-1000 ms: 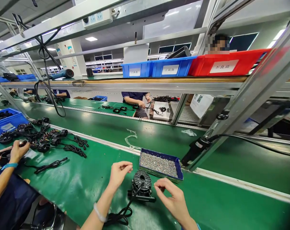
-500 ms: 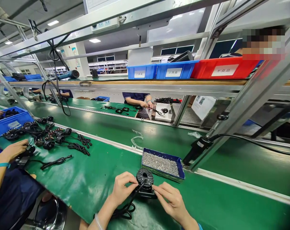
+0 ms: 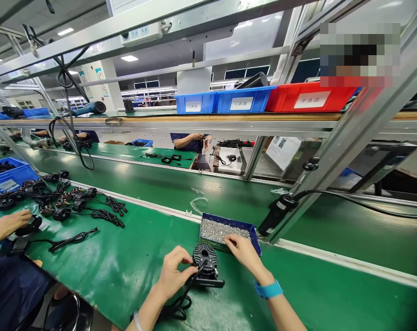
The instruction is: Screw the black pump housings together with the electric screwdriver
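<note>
Right hand (image 3: 243,254) moved from black housing (image 3: 205,262) to screw tray (image 3: 253,228).

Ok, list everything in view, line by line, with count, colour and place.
finned housing: one, black, on the bench, its cable trailing toward the person
screw tray: one, blue, just behind the housing
screws: many, silvery, in the tray
corded tool: one, black, against the frame post right of the tray
parts with cables: many, black, left on the bench
crate: one, blue, far left
shelf bins: three, two blue and one red, on the shelf above
co-worker's hand: one, left edge, on a black part
left hand: one, holds the housing's side
right hand: one, fingertips on the screws
</note>
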Tool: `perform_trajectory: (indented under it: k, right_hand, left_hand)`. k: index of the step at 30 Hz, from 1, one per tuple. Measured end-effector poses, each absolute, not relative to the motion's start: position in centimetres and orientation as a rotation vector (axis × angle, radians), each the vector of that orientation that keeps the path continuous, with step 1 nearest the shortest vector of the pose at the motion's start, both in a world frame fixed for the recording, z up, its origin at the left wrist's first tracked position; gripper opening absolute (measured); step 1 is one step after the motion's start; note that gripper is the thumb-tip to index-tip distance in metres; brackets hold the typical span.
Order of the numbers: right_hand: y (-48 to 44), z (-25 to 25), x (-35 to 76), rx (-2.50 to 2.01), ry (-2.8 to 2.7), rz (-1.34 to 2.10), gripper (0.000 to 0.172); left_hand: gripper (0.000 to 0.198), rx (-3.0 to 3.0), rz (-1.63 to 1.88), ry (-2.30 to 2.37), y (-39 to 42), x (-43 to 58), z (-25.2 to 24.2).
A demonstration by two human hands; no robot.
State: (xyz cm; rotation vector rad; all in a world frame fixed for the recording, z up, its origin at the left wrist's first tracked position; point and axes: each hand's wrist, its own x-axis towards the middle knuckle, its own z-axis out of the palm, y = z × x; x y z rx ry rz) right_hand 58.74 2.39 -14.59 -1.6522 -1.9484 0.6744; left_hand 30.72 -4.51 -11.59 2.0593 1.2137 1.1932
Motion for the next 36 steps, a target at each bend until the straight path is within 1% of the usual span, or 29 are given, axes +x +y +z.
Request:
perform_trajectory:
  k: [3,6,7,11,14,16,18,20,23,26,28,29,33,36]
  right_hand:
    - [6.0,-15.2,59.3,-1.827,-2.054,0.767,0.019]
    - [8.1,-15.9,59.5,-1.941,-2.125,0.908,0.024]
    - [8.3,-16.0,59.5,-1.954,-2.135,0.94,0.025]
    - [7.9,-15.8,59.8,-1.931,-2.043,0.903,0.025]
    - [6.8,-15.2,60.0,-1.877,-1.868,0.832,0.021]
    - [6.0,-14.9,60.1,-1.806,-1.737,0.82,0.015]
    - [5.3,-14.6,60.1,-1.709,-1.598,0.843,0.009]
    - [4.4,-14.4,59.9,-1.603,-1.46,0.91,0.01]
    - [2.7,-13.9,59.4,-1.441,-1.29,1.071,0.024]
    - [0.8,-13.2,58.5,-1.299,-1.173,1.217,0.033]
    - [-0.3,-12.6,57.6,-1.231,-1.125,1.283,0.036]
    - [-0.7,-12.3,57.2,-1.208,-1.112,1.31,0.036]
    - [-1.6,-11.7,55.6,-1.176,-1.117,1.36,0.035]
    - [-1.5,-12.0,54.8,-1.187,-1.149,1.344,0.035]
  left_hand:
    - [0.016,1.859,0.981,1.328,-2.5,30.1,-11.3]
    - [0.03,1.915,0.788,1.433,1.3,30.2,-11.5]
    - [0.032,1.956,0.737,1.444,2.7,30.5,-11.6]
    - [0.017,2.172,0.478,1.285,7.7,34.0,-12.2]
    - [0.011,2.343,0.235,1.133,10.3,37.6,-12.7]
    - [0.011,2.432,0.088,1.069,11.4,39.7,-13.2]
    - [0.014,2.491,-0.038,1.036,12.2,41.0,-13.7]
    - [0.015,2.521,-0.13,1.022,12.7,41.7,-14.2]
    - [0.014,2.536,-0.177,1.031,12.8,41.5,-14.3]
    - [0.02,2.536,-0.125,1.055,12.2,40.9,-14.1]
    - [0.026,2.53,-0.093,1.075,12.0,40.7,-14.0]
    - [0.025,2.524,-0.094,1.085,11.9,40.8,-14.0]
    - [0.012,2.477,-0.192,1.133,12.5,41.6,-14.6]
    - [0.007,2.431,-0.198,1.142,12.9,41.9,-14.8]
